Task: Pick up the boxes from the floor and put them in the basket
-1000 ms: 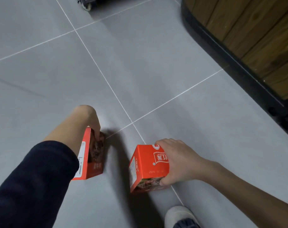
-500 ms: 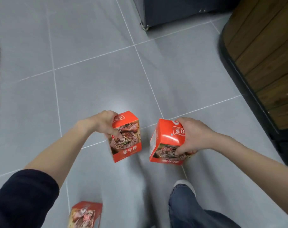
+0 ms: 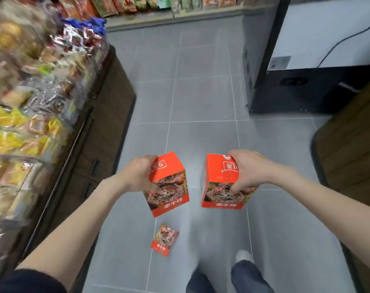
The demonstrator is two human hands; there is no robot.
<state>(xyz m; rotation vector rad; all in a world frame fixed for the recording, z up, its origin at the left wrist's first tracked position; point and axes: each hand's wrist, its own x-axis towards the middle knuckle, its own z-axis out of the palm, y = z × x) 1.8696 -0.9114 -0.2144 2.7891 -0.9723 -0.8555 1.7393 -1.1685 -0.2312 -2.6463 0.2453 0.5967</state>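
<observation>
Grey tiled floor (image 3: 201, 98) | left hand (image 3: 138, 176) grasping orange box (image 3: 169, 185) | right hand (image 3: 248, 171) grasping second box (image 3: 220, 187)

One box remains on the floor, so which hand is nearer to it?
Left. The left hand is above the floor box, slightly leftward; the right hand is farther right.

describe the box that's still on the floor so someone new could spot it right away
Start at the grey tiled floor of the shop aisle, between the snack shelves and the person's shoes. The floor box lies flat there, photo side up. Unlike the other two red boxes, no hand is holding it.
</observation>
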